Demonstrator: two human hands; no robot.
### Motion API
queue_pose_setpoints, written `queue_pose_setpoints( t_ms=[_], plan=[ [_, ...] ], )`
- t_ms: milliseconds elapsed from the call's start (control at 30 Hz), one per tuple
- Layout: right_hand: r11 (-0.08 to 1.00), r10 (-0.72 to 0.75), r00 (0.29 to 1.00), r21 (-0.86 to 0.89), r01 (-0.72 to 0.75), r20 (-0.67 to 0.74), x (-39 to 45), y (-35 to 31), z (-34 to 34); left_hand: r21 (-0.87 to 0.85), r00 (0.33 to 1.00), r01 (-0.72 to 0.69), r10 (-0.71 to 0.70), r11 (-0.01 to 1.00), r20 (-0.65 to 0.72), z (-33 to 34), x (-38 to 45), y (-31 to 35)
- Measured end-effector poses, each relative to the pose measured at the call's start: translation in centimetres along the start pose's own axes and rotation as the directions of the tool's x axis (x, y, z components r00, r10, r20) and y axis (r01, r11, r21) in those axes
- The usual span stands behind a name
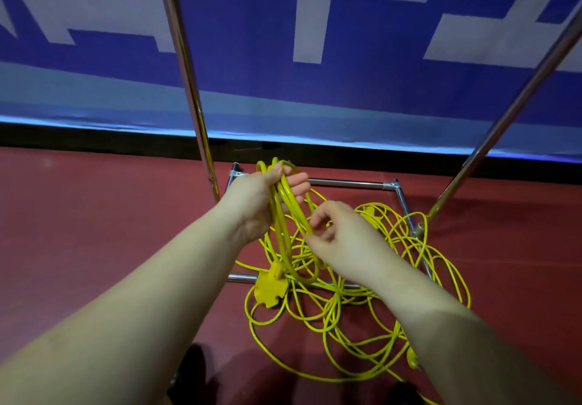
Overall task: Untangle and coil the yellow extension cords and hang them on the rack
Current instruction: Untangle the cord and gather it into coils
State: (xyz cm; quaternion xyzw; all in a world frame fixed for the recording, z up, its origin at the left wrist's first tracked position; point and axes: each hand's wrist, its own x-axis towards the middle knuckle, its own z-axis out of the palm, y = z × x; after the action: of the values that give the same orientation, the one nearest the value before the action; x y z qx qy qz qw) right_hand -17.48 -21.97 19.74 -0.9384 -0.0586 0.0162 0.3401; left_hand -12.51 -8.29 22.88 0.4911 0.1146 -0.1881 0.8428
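Red floor [94, 215], cords [283, 231] in hands [252, 203]

A single wide-angle view from the person's head looks forward and steeply down. Both forearms reach in from the bottom corners, close to the lens. The red floor [94, 215] fills the lower half; a blue-and-white banner [346, 58] stands across the top, farther off.
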Motion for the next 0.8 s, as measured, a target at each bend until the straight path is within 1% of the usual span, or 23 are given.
queue_pose_setpoints(
  t_ms=[67,100,167,267,333,400,433,500,567,600,667,733,800],
  plan=[
    [0.994,0.013,0.998,-0.11,-0.005,0.069,0.1,0.5,0.7,-0.042,1.0,0.001,-0.002,0.999,-0.023,-0.3,0.1,0.2],
    [0.992,0.034,0.994,-0.124,-0.02,0.107,0.2,0.8,0.8,-0.065,0.999,-0.004,0.002,0.998,-0.034,-0.6,0.2,0.5],
    [0.995,0.061,0.986,-0.089,-0.048,0.158,0.3,1.1,0.9,-0.08,0.999,-0.017,0.014,0.997,-0.046,-1.1,0.4,0.9],
    [0.997,0.064,0.969,-0.064,-0.05,0.24,0.0,1.5,0.9,-0.072,0.998,-0.03,0.026,0.997,-0.055,-1.5,0.4,1.3],
    [0.997,0.044,0.969,-0.077,-0.026,0.245,-0.3,1.6,0.8,-0.07,0.998,-0.034,0.03,0.997,-0.061,-1.6,0.1,1.4],
    [0.999,-0.013,0.987,-0.041,0.019,0.161,-0.5,1.5,0.4,-0.077,0.997,-0.038,0.033,0.996,-0.064,-1.9,-0.2,1.6],
    [0.999,-0.034,0.996,0.007,0.034,0.084,-0.6,1.4,0.1,-0.074,0.997,-0.039,0.034,0.996,-0.067,-2.1,-0.4,1.8],
    [0.985,-0.009,0.995,0.173,0.026,-0.096,-0.7,1.0,-1.0,-0.013,0.997,-0.04,0.039,0.999,-0.073,-2.8,-0.8,2.1],
    [0.916,0.081,0.972,0.4,0.015,-0.221,-0.8,0.6,-2.2,0.153,0.997,-0.047,0.056,0.987,-0.055,-3.3,-1.1,2.1],
    [0.871,0.133,0.963,0.491,0.0,-0.235,-0.9,0.6,-2.5,0.243,0.997,-0.054,0.065,0.968,-0.04,-3.5,-1.2,1.9],
    [0.801,0.23,0.953,0.595,-0.069,-0.198,-1.2,0.4,-3.0,0.355,0.998,-0.06,0.064,0.933,0.001,-3.4,-1.4,1.5],
    [0.715,0.305,0.943,0.687,-0.133,-0.135,-1.3,0.3,-3.1,0.406,0.998,-0.058,0.04,0.912,0.051,-3.1,-1.7,1.2],
    [0.583,0.352,0.934,0.795,-0.17,-0.058,-1.3,0.0,-3.2,0.447,0.994,-0.04,-0.01,0.894,0.108,-2.7,-2.1,1.0]
  ],
)
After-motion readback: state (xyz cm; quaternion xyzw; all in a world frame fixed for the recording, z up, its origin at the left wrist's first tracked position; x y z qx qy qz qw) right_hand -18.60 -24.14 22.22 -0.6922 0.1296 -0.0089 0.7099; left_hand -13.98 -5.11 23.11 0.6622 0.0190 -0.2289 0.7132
